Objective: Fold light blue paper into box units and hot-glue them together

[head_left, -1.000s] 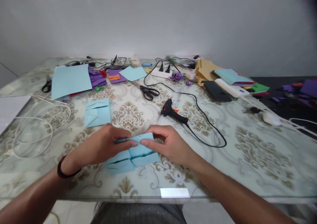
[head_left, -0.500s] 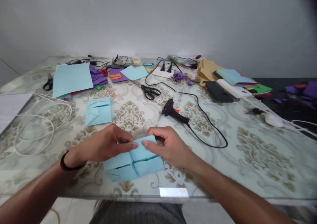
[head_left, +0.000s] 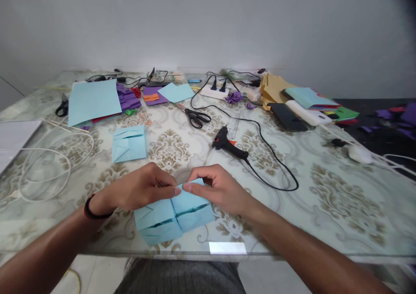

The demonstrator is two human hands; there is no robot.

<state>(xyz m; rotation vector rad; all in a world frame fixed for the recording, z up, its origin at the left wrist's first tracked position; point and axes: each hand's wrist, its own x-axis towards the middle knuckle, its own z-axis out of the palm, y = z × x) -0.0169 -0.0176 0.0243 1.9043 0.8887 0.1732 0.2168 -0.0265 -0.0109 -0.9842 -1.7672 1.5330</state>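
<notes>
A creased sheet of light blue folded paper (head_left: 177,218) lies tilted over the table's front part, with flaps and a crossing fold in its middle. My left hand (head_left: 147,188) pinches its far edge between thumb and curled fingers. Close beside it, my right hand (head_left: 214,190) grips the same edge, its thumb pressed on top. The fingertips of both hands are hidden behind the paper. Just beyond my left hand lies another folded light blue paper (head_left: 129,143), flat, with a slit near its top.
A black glue gun (head_left: 230,144) with its cable lies right of centre, on a clear ruler (head_left: 233,125). Black scissors (head_left: 196,118), a white power strip (head_left: 214,92), a dark phone (head_left: 287,116) and a white power bank (head_left: 307,113) lie farther back. Coloured paper (head_left: 94,102) is stacked back left.
My right thumb has slid slightly left along the paper's far edge, nearer my left thumb. The paper's near left corner has dropped a little. Both hands keep their hold.
</notes>
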